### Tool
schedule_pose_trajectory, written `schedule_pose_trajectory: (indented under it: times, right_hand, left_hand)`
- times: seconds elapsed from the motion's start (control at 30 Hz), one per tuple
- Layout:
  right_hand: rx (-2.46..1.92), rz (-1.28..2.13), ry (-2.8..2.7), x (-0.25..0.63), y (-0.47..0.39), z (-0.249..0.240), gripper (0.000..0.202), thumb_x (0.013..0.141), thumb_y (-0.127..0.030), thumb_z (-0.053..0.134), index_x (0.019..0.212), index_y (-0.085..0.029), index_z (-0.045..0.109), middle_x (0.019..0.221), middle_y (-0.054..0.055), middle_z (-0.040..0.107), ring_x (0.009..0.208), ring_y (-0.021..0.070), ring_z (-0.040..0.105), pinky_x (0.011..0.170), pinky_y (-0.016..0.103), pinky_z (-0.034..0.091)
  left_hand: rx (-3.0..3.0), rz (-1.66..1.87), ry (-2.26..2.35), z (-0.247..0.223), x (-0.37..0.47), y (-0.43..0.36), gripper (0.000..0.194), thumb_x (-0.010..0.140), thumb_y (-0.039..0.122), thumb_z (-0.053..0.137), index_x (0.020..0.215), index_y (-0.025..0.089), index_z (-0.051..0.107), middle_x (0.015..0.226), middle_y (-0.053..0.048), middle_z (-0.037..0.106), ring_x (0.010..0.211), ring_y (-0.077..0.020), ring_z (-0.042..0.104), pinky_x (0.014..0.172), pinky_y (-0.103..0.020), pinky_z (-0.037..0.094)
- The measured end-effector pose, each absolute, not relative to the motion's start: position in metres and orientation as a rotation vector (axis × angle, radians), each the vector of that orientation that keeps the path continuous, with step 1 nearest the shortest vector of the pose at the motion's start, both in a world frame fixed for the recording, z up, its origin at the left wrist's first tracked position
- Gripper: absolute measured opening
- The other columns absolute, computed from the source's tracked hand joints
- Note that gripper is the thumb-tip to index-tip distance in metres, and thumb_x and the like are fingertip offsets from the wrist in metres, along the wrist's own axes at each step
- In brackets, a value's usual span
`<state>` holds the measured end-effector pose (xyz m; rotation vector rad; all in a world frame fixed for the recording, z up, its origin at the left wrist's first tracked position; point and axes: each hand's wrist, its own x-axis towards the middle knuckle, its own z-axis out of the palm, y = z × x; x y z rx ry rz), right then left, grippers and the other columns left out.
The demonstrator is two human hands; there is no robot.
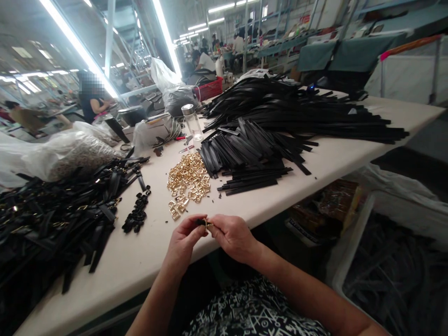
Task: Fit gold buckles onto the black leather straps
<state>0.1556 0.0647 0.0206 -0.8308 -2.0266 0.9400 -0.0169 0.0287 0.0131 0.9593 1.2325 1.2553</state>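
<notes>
- Left hand [184, 239]: fingers closed, thumb and fingertips pinching a small black piece [200, 221].
- Right hand [234, 237]: fingers curled, fingertips gripping a gold buckle [206, 226] that meets the black piece between the hands. How far the two are joined cannot be told.
- Position: both held items are at the near edge of the table [140, 261]. Judged risk: a loosened pinch could drop either one off the edge.
- Fit: the buckle is small and largely covered by fingers; a skewed angle could make the black piece bind or twist.
- Buckle pile [189, 175]: loose, just beyond the hands. A knock could scatter pieces; interlocked frames could come up together.
- Black loops [136, 214]: loosely heaped to the left; a sleeve or forearm sweep could spread them.
- Short black straps [238, 147]: overlapping beside the buckle pile; pulling one could drag others into the buckles.
- Glass bottle [192, 122]: upright beside the straps; sliding straps could tip it.
</notes>
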Motion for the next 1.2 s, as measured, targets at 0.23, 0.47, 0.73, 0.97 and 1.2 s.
schedule_pose_trajectory:
  times: [0.23, 0.47, 0.73, 0.97, 1.2]
  right_hand:
    - [-0.701, 1.164, -2.031, 0.159, 0.069, 0.015, 0.032, 0.1, -0.038, 0.044, 0.079, -0.02, 0.059, 0.068, -0.002, 0.059, 0.063, 0.0119, 0.055, 0.062, 0.023, 0.04]
    - [-0.709, 1.066, -2.082, 0.159, 0.068, 0.011, 0.036, 0.098, -0.046, 0.045, 0.078, -0.02, 0.059, 0.069, 0.0, 0.059, 0.064, 0.0136, 0.053, 0.061, 0.024, 0.037]
    - [-0.759, 1.044, -2.095, 0.157, 0.065, 0.008, 0.037, 0.098, -0.043, 0.045, 0.07, -0.02, 0.052, 0.065, -0.001, 0.054, 0.06, 0.0127, 0.047, 0.058, 0.025, 0.032]
    - [-0.824, 0.897, -2.221, 0.154, 0.063, -0.004, 0.038, 0.098, -0.043, 0.044, 0.069, -0.02, 0.053, 0.065, 0.001, 0.059, 0.061, 0.0147, 0.052, 0.057, 0.027, 0.03]
    - [-0.848, 0.965, -2.309, 0.149, 0.069, -0.015, 0.026, 0.095, -0.036, 0.047, 0.078, -0.022, 0.06, 0.076, 0.004, 0.068, 0.07, 0.0186, 0.062, 0.062, 0.029, 0.036]
  left_hand:
    - [1.033, 1.307, 1.314, 0.023, -0.014, 0.024, 0.019, 0.072, 0.03, 0.078, 0.083, 0.017, 0.069, 0.08, -0.002, 0.068, 0.071, -0.0139, 0.059, 0.068, -0.024, 0.05]
    - [1.107, 1.264, 1.376, 0.03, -0.013, 0.021, 0.02, 0.07, 0.029, 0.079, 0.079, 0.017, 0.066, 0.072, 0.0, 0.065, 0.067, -0.013, 0.058, 0.064, -0.023, 0.049]
    - [1.159, 1.256, 1.364, 0.028, -0.011, 0.015, 0.014, 0.074, 0.028, 0.074, 0.082, 0.019, 0.067, 0.078, -0.001, 0.068, 0.074, -0.016, 0.063, 0.072, -0.026, 0.051]
    - [1.035, 1.11, 1.332, 0.018, -0.018, 0.01, 0.019, 0.075, 0.036, 0.074, 0.082, 0.018, 0.072, 0.065, 0.0, 0.061, 0.059, -0.0122, 0.05, 0.058, -0.023, 0.041]
    - [0.856, 1.157, 1.307, -0.016, -0.027, 0.023, 0.042, 0.059, 0.054, 0.083, 0.064, 0.016, 0.066, 0.051, 0.001, 0.055, 0.045, -0.0102, 0.044, 0.048, -0.024, 0.035]
